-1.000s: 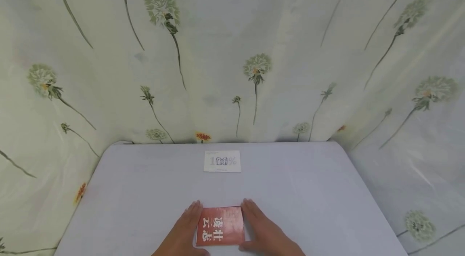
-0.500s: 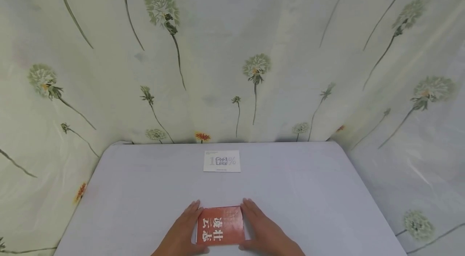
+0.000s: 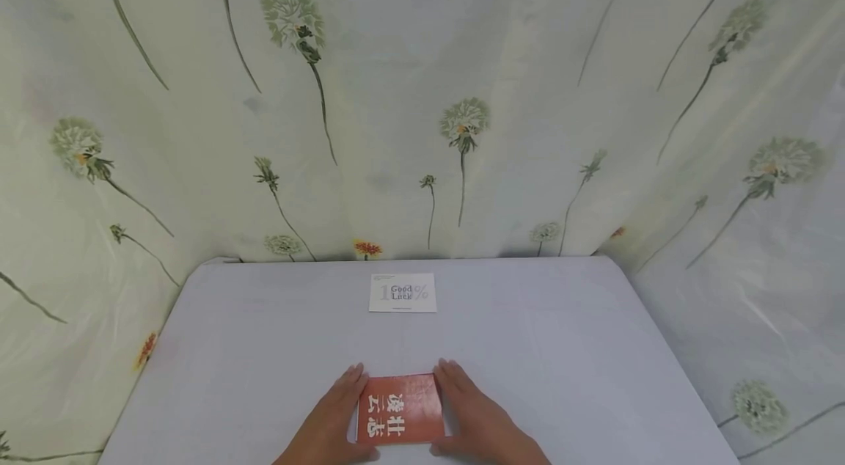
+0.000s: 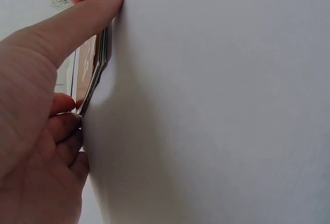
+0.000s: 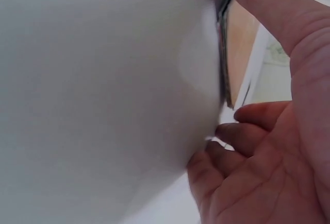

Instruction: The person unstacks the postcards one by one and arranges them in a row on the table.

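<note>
We see the left hand (image 3: pixel 326 425) with its fingers fairly straight, lying along the left side of a red stack (image 3: pixel 422 406), the thumb at the near edge. The right hand (image 3: pixel 480 421) mirrors it on the other side, fingers extended along the stack's right edge and thumb near its near right corner. Neither hand is clenched; both simply frame the stack. In the left wrist view we find the thumb laid across the layered edge and fingertips at a corner; in the right wrist view the fingers bend slightly, and we cannot tell whether all of them touch it. The stack lies flat between the hands, its top bearing large white characters turned sideways. Around it spreads a table (image 3: pixel 264 355) covered in pale lavender-white cloth. Beyond the hands, well apart from the stack and near the table's far edge, lies a white card (image 3: pixel 402 306) reading "Good Luck" over paler print. Farther out, behind and on both sides, we see a pale curtain (image 3: pixel 389 61) printed with dandelions and a few small orange flowers.
</note>
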`<action>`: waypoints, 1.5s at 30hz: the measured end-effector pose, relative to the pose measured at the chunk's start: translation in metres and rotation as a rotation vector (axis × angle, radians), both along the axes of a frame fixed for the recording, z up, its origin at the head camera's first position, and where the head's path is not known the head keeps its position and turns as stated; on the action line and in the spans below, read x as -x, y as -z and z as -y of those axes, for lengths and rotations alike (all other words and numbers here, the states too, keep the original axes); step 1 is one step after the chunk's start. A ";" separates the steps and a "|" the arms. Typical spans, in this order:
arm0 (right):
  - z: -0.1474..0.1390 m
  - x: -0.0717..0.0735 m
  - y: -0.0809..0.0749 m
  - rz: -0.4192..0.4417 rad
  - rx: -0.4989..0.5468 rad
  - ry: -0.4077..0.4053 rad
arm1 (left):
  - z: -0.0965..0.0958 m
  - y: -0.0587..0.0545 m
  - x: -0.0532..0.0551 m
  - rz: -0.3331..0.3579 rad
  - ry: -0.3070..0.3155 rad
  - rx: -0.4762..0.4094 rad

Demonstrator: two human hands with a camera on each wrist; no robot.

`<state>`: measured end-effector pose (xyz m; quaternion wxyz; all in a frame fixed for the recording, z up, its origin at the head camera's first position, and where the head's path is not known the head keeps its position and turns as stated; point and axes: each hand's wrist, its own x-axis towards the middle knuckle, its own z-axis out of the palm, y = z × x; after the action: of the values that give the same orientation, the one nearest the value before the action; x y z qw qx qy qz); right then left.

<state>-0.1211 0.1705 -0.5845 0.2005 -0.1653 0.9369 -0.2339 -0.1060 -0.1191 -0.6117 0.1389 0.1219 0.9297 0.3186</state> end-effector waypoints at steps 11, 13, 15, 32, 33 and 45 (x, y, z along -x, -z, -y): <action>0.009 0.000 -0.005 -0.007 -0.031 0.012 | 0.001 0.004 -0.001 0.001 -0.036 -0.021; 0.010 0.001 -0.004 -0.011 -0.033 0.012 | 0.001 0.003 -0.001 -0.007 -0.035 -0.007; 0.010 0.001 -0.004 -0.010 -0.031 0.016 | 0.001 0.001 -0.001 -0.015 -0.027 -0.008; 0.007 0.002 0.001 -0.035 -0.014 0.027 | -0.002 0.000 -0.001 -0.053 -0.026 -0.002; 0.007 0.002 0.001 -0.033 -0.014 0.030 | -0.003 -0.001 -0.001 -0.050 -0.033 -0.004; 0.004 0.002 0.005 -0.005 0.003 0.052 | -0.002 -0.001 -0.001 -0.030 -0.022 -0.019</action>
<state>-0.1235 0.1669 -0.5895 0.1917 -0.1418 0.9410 -0.2402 -0.1049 -0.1166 -0.6105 0.1200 0.1178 0.9299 0.3273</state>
